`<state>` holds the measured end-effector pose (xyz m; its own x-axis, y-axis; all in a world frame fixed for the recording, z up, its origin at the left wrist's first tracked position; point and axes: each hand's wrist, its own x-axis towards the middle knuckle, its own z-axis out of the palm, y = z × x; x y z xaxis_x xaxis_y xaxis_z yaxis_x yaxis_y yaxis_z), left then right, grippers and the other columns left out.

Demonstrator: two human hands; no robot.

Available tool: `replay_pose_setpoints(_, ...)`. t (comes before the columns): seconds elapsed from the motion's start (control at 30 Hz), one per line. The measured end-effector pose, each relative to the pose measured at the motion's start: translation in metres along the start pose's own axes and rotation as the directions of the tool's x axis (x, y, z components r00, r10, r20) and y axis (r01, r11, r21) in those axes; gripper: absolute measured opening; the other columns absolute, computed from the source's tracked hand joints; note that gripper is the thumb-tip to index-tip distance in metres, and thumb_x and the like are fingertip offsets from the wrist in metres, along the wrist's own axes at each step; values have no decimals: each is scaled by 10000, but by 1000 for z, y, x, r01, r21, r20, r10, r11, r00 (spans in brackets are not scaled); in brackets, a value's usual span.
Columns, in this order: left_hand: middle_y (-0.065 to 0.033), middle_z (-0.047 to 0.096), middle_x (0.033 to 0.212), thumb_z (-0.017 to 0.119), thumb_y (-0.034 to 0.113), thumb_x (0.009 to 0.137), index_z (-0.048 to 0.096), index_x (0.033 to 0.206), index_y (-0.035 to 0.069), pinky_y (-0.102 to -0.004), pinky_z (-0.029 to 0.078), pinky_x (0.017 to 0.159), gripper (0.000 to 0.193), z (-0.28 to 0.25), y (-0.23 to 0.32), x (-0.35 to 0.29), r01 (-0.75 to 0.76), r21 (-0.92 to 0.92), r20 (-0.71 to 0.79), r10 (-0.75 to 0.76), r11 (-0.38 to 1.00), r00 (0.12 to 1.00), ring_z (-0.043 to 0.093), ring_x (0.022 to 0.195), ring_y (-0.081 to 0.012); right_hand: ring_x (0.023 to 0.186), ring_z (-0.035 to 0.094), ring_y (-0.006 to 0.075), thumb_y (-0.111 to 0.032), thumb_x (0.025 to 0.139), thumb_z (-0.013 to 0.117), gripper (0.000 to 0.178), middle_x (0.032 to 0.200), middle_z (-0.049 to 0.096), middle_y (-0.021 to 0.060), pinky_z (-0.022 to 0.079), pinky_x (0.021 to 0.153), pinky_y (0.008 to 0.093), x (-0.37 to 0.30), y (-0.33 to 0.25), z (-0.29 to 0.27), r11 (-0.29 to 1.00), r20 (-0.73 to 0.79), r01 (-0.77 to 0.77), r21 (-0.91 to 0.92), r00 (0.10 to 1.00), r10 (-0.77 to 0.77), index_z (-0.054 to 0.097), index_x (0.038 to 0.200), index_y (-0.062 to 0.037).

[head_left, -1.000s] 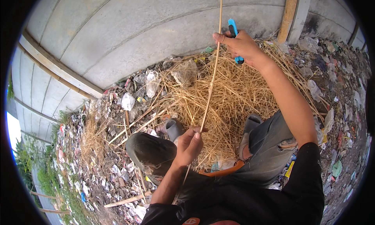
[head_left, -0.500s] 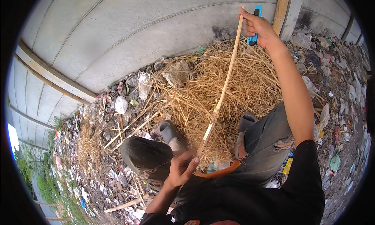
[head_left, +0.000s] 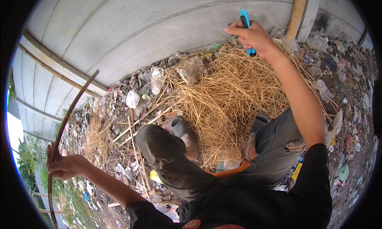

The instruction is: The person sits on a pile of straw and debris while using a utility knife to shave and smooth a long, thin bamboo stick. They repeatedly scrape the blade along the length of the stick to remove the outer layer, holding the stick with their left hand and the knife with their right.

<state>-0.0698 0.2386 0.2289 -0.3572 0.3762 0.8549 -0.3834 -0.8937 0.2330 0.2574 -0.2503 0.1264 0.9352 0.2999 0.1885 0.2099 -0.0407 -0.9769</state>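
Out at the far left, my left hand (head_left: pixel 63 164) is closed around a long, thin, curved brown strip (head_left: pixel 65 123), seemingly bamboo, which stands roughly upright and runs down past the hand. A blue and black utility knife (head_left: pixel 244 19) is gripped in my right hand (head_left: pixel 254 37), held up near the wall at the upper right; whether its blade is out I cannot tell. Below that hand, between my feet and the wall, lies a heap of pale, straw-like shavings (head_left: pixel 238 86).
A grey panel wall (head_left: pixel 159 26) with wooden posts (head_left: pixel 297 14) runs along the far side. Plastic litter (head_left: pixel 132 98) covers the ground around the heap. Pale strips (head_left: pixel 135 149) lie beside my bent left knee (head_left: pixel 153 143). I sit low on something orange (head_left: pixel 230 170).
A pale strip stretched between both hands before. Now my left hand has swung far left with a brown-faced strip, and my right hand, no longer on a strip, has shifted slightly left with the knife.
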Motion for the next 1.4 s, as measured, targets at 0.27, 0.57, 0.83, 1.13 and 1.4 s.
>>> replay_pose_setpoints(0.27, -177, 621, 1319, 584, 280, 1016, 517, 1372, -17, -231, 586, 1003, 468, 53, 51, -182, 848, -528, 592, -698, 43, 404, 646, 1207, -236, 536, 408, 57, -428, 904, 766, 380, 564, 425, -88, 323, 533, 294, -55, -7, 90, 976, 275, 197, -90, 947, -166, 776, 955, -51)
replay_pose_setpoints(0.57, -126, 558, 1423, 563, 306, 1039, 431, 1462, 53, -251, 520, 1071, 509, 60, 161, -292, 904, -187, 666, -726, -384, -171, 558, 1317, -205, 498, 396, 30, -359, 1003, 675, 333, 532, 459, -77, 292, 473, 259, -90, -3, 134, 982, 180, 85, 166, 977, -115, 735, 893, -51)
replay_pose_setpoints(0.83, -190, 669, 1240, 570, 296, 1048, 522, 1414, 9, -316, 543, 854, 467, 11, 232, -259, 923, 362, 810, -445, -132, -382, 662, 1093, -241, 428, 286, 27, -411, 1003, 660, 390, 495, 319, -113, 233, 433, 253, -59, 13, 111, 946, 88, -101, 309, 993, 77, 669, 853, -51)
replay_pose_setpoints(1.13, -215, 640, 1257, 654, 193, 960, 513, 1364, -77, -340, 539, 885, 506, 14, 153, -190, 435, 333, 942, -319, 837, -106, 660, 1090, -283, 445, 262, 46, -425, 985, 673, 403, 546, 216, -102, 248, 460, 260, -33, -2, 64, 846, 75, -205, 492, 978, 194, 613, 859, -47)
replay_pose_setpoints(1.4, -112, 708, 865, 443, 288, 1106, 469, 1403, -13, -208, 351, 412, 423, 10, 145, -230, 726, 688, 724, -88, 11, -685, 557, 504, -97, 437, 274, 39, -430, 987, 667, 402, 561, 260, -95, 258, 453, 253, -25, 2, 55, 825, 218, -244, 510, 964, 151, 603, 842, -61)
